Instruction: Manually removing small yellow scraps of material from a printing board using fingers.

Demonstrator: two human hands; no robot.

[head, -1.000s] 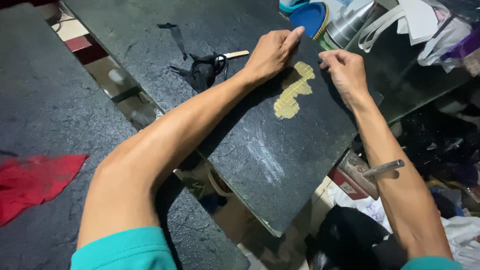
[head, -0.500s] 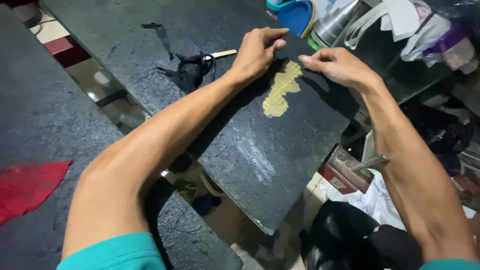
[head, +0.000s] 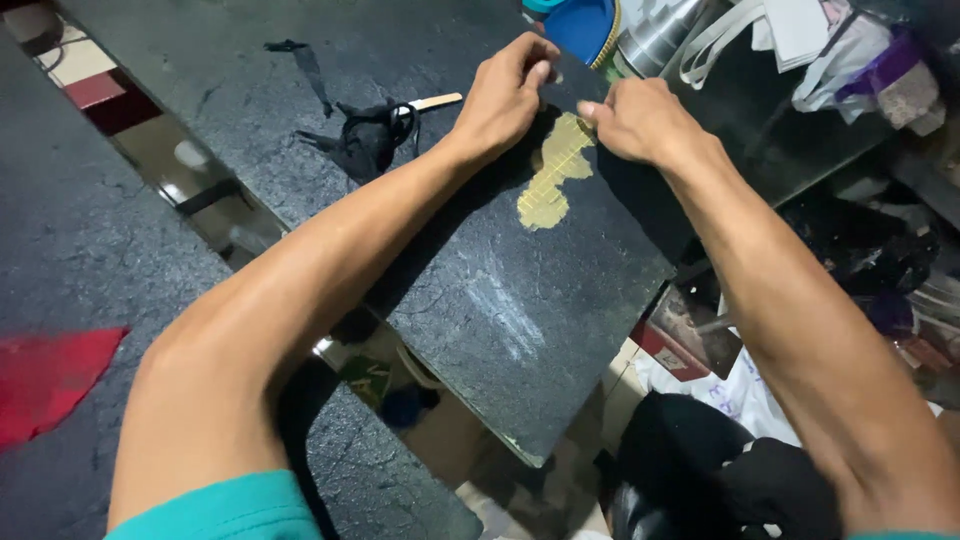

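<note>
Both hands at far end of dark stone counter (head: 500, 300), fingertips meeting over a yellow-gold patch.
Left hand (head: 505, 95): fingers curled, thumb and forefinger pinched together at the upper tip of the patch; what lies between them is too small to tell.
Right hand (head: 640, 120): knuckles bent, fingertips pressed down at the patch's upper right edge; whether they grip anything cannot be told.
Yellow-gold patch (head: 552, 175): elongated, irregular shape, lying flat on the counter between and just below the two hands, running toward the wearer.
Black fabric scrap (head: 365, 140): crumpled, on the counter left of the left hand, apart from it.
Pale flat stick (head: 437, 101): beside the black scrap, pointing toward the left wrist.
Red cloth (head: 50, 380): on a second dark slab at the near left, well apart.
Blue round item (head: 582, 25) and metal vessel (head: 660, 35): beyond the hands at the top edge.
</note>
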